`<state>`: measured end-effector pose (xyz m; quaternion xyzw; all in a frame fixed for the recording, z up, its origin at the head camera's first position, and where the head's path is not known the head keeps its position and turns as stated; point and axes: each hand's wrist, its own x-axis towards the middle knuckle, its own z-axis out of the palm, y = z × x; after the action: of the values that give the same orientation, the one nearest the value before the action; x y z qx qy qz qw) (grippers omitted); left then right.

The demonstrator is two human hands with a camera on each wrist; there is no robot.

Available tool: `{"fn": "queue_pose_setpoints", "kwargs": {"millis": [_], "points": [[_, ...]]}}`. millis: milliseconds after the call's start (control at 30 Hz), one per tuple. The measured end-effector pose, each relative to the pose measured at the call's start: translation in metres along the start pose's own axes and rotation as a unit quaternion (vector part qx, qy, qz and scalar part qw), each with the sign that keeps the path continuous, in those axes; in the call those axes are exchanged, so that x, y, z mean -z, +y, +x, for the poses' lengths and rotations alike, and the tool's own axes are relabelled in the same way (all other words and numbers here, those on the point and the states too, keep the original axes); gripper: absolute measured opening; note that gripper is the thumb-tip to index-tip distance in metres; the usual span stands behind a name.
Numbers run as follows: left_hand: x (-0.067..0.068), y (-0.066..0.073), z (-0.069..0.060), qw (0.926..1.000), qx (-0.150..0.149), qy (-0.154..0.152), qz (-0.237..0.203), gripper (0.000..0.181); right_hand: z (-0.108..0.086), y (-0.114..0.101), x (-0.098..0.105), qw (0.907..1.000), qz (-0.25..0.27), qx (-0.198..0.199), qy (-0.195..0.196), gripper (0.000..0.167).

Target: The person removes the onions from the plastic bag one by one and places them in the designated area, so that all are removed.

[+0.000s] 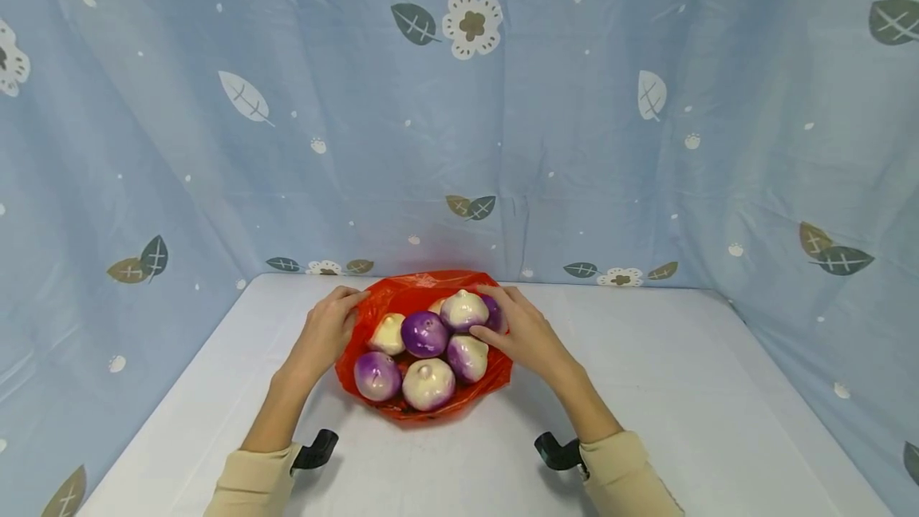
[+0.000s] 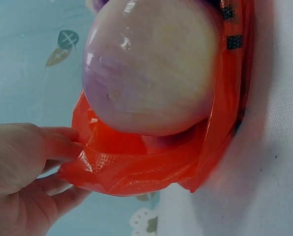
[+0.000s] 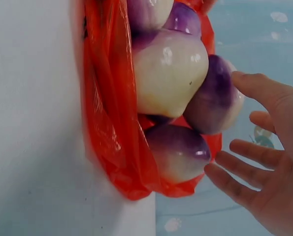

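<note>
Beige sleeves (image 1: 253,479), curved black wrist pieces (image 1: 317,451)

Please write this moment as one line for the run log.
left hand: grips red bag edge | right hand: beside purple-white vegetables | vegetables: inside bag

The rearmost turnip (image 1: 435,305) is mostly hidden behind its neighbours in the head view, whose lower edge crops both sleeves (image 1: 251,481). In the left wrist view, dark marks (image 2: 234,42) on the red plastic bag (image 2: 131,174) (two small blocks) are too blurred to read.

Bright head view, dimmer wrist views, glare spots on vegetables (image 1: 428,386), soft shadows on table (image 1: 675,397)
</note>
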<state>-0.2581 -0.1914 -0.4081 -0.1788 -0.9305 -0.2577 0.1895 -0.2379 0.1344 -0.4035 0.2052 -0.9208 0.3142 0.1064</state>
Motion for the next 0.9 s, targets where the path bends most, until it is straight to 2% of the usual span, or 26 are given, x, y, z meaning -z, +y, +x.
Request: {"fn": "queue_pose_setpoints", "kwargs": {"millis": [200, 367, 600, 900], "points": [[0.000, 0.001, 0.001, 1.0000, 0.002, -0.004, 0.000, 0.035, 0.007, -0.004, -0.006, 0.9994, 0.010, 0.032, 0.006, 0.065], [0.000, 0.003, 0.001, 1.0000, 0.002, -0.005, 0.003, 0.035, 0.011, -0.007, -0.009, 0.9989, 0.015, 0.042, 0.013, 0.065], [0.003, 0.006, 0.001, 1.0000, 0.002, -0.003, -0.004, 0.035, 0.013, -0.009, -0.013, 0.9993, 0.006, 0.034, 0.012, 0.062], [0.002, 0.002, 0.000, 1.0000, 0.000, -0.004, 0.003, 0.036, 0.015, -0.013, -0.013, 0.9997, -0.003, 0.022, 0.002, 0.060]]}}
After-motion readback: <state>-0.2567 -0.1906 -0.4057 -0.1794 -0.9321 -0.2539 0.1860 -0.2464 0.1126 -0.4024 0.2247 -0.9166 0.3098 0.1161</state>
